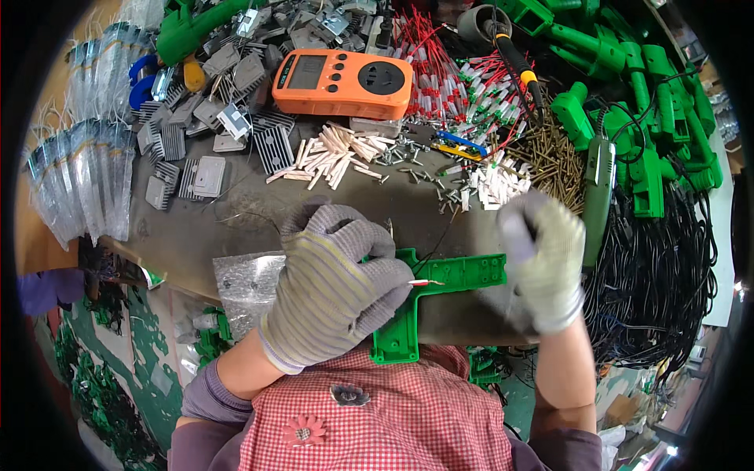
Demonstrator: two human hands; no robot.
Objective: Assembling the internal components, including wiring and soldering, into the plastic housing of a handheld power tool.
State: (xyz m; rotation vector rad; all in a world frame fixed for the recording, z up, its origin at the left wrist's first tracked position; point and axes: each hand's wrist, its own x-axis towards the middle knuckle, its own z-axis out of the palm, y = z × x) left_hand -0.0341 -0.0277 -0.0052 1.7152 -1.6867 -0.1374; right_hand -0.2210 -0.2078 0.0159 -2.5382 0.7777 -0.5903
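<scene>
My left hand (pixel 342 275), in a striped grey-and-yellow glove, pinches a short red-and-white wire (pixel 422 282) with a bare-looking end. It is closed over the left side of a green plastic housing half (pixel 471 273), a T-shaped shell lying with its hollow side up at the table's near edge. A thin dark wire rises from near the shell. To the right, my right hand (pixel 546 263), gloved alike, is raised beside the shell's right end. Motion smears its fingers, and whether it holds anything is hidden. Under my left wrist lies a clear plastic bag (pixel 245 286).
An orange meter (pixel 343 84) stands at the back, beside grey heat sinks (pixel 210 177). White sleeves (pixel 338 157), screws (pixel 554 161) and red-wired parts (pixel 432 74) lie in heaps. Black cables (pixel 652 282) and green housings (pixel 648 180) crowd the right; bagged strips (pixel 86 180) the left.
</scene>
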